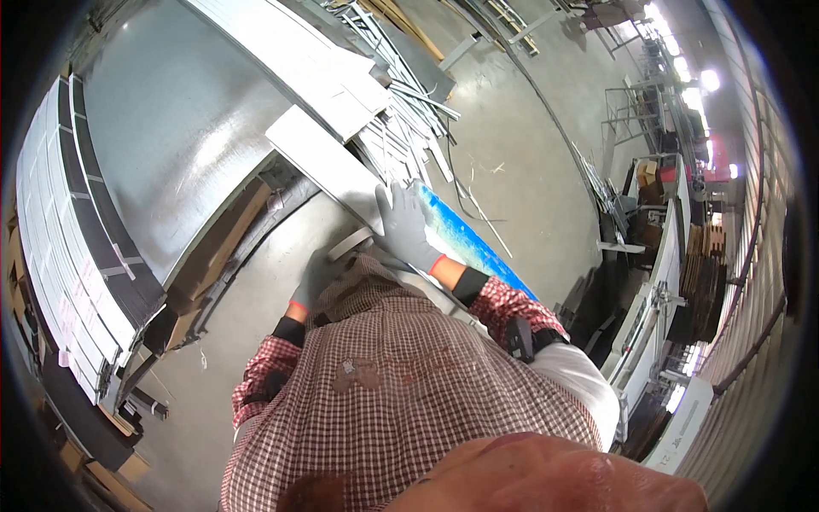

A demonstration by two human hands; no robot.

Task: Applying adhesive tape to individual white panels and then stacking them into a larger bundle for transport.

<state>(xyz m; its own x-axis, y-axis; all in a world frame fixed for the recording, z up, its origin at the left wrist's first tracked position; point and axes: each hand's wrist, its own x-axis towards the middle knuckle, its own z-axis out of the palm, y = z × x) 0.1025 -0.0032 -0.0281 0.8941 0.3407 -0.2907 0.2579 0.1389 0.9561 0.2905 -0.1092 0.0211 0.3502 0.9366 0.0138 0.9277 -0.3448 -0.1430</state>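
Observation:
Both of my hands wear grey gloves with red cuffs. My left hand [319,278], just in front of my apron, is closed around one end of a short pale strip [351,243]; the fingers are partly hidden. To its right my right hand [404,227] lies with fingers stretched out along the near end of a long white panel [328,162]. That panel slants away to the upper left. Beside the right hand runs a worn blue-edged board or beam [473,241].
A large grey metal sheet [183,111] covers a stack at the left, next to strapped white panels [72,256]. Further white panels [299,55] lie at the far side. A heap of thin metal strips [405,119] spills onto the concrete floor. Racks [636,119] stand to the right.

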